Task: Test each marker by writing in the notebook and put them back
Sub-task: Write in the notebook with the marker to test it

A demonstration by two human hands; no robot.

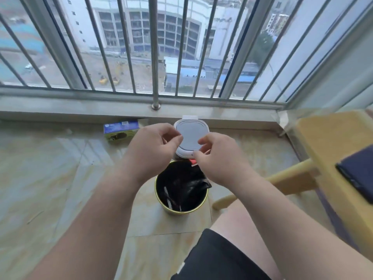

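Note:
My left hand [155, 150] and my right hand [218, 160] are raised close together over the floor, fingertips almost meeting. Both have curled fingers, thumb against forefinger, and I see no object between them. No marker shows in this view. A dark blue notebook [357, 174] lies closed on the yellow wooden stool [327, 142] at the right, well away from both hands.
Below the hands stands a gold-rimmed bin [181, 209] lined with a black bag. Behind it is a white lidded container [190, 136] with something red at its foot. A blue-green carton [121, 130] lies by the window ledge. My knee in black shorts [218, 257] is at the bottom.

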